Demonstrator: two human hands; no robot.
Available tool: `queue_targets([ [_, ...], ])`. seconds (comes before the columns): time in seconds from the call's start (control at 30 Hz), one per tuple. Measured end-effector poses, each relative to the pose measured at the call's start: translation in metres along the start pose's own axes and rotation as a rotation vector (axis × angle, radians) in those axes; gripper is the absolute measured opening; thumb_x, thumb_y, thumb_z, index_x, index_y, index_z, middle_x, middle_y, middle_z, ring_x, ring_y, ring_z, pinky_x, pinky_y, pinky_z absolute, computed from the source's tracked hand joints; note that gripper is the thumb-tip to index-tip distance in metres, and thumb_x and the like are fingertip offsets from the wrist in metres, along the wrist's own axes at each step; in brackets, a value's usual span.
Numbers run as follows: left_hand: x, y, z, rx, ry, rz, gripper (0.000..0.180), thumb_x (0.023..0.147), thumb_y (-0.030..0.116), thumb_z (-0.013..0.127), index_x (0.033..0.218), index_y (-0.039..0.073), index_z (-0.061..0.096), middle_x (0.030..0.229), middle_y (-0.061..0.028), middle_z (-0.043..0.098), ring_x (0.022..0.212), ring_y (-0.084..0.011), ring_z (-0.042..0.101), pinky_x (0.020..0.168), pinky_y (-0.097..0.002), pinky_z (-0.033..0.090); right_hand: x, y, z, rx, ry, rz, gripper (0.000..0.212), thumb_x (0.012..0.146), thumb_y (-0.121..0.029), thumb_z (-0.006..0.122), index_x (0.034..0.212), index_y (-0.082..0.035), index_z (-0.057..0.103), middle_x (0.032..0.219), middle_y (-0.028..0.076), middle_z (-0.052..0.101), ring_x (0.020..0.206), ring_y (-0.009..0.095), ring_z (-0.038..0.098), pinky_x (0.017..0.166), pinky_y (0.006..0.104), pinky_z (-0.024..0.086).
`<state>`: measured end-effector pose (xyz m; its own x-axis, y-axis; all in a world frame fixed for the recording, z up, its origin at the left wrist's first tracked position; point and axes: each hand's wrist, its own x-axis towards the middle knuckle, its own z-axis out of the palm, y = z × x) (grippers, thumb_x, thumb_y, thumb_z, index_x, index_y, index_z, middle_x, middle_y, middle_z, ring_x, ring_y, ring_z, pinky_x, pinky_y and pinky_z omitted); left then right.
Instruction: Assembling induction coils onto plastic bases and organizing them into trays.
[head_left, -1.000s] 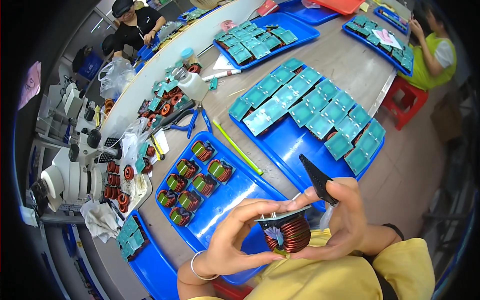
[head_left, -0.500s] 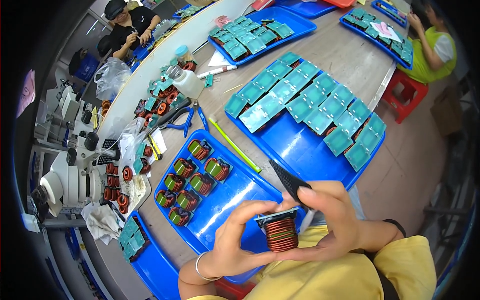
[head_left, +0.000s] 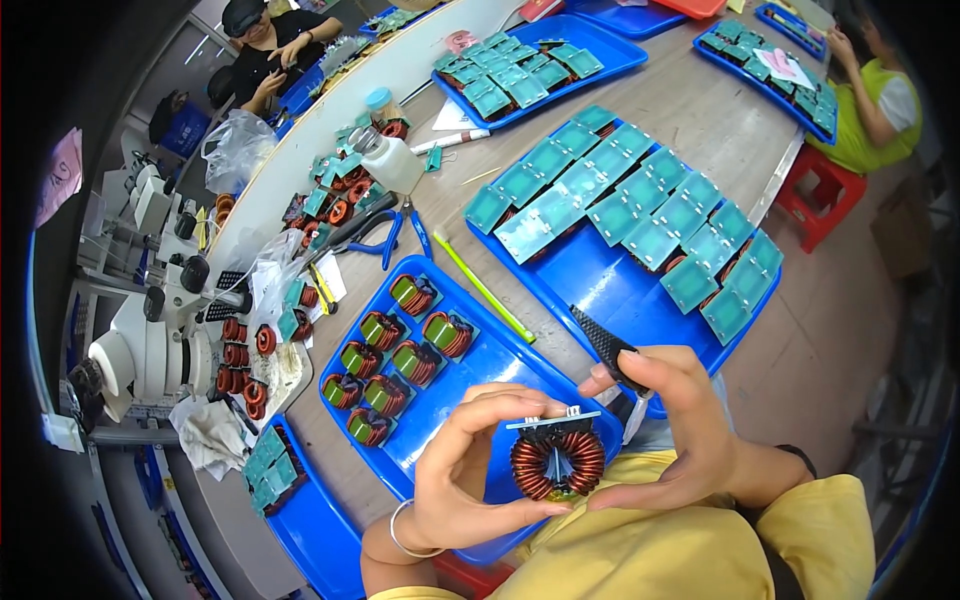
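My left hand (head_left: 450,480) holds a copper-wound ring coil (head_left: 530,466) between finger and thumb, low in front of my yellow top. A small green circuit board (head_left: 555,421) sits on the coil's upper side, with pale metal parts on it. The coil's round face and centre opening are turned toward me. My right hand (head_left: 690,435) grips a tool with a black textured handle (head_left: 606,345); its working end is mostly hidden by the hand. The right thumb is close to the coil's lower right side; whether it touches, I cannot tell.
A blue tray (head_left: 470,385) with several coils lies beside my left hand. Beyond it is a larger blue tray (head_left: 570,270) with rows of green boards. Blue-handled pliers (head_left: 385,245), a yellow-green stick (head_left: 485,288) and a bottle (head_left: 390,165) lie farther left. Two people sit nearby.
The coil has turned from showing its wound side to showing its round face and opening. My right fingers have moved off its board and the lower thumb has drawn back slightly.
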<state>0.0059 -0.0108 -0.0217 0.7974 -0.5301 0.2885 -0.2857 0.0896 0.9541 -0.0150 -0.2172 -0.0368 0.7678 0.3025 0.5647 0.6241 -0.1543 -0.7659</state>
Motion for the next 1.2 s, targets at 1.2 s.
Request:
queue_targets([
  [1.2,-0.005,0.007,0.004,-0.043,-0.031,-0.105,0.072,0.053,0.009,0.084,0.114,-0.007,0.047,0.109,-0.0156,0.048,0.103,-0.0243,0.05,0.09,-0.0351,0.04,-0.004,-0.007,0.016,0.113,0.287,-0.023,0.079,0.058,-0.017,0.083,0.122,0.006,0.042,0.111,0.017,0.049,0.095,0.022,0.053,0.075,0.0276,0.045],
])
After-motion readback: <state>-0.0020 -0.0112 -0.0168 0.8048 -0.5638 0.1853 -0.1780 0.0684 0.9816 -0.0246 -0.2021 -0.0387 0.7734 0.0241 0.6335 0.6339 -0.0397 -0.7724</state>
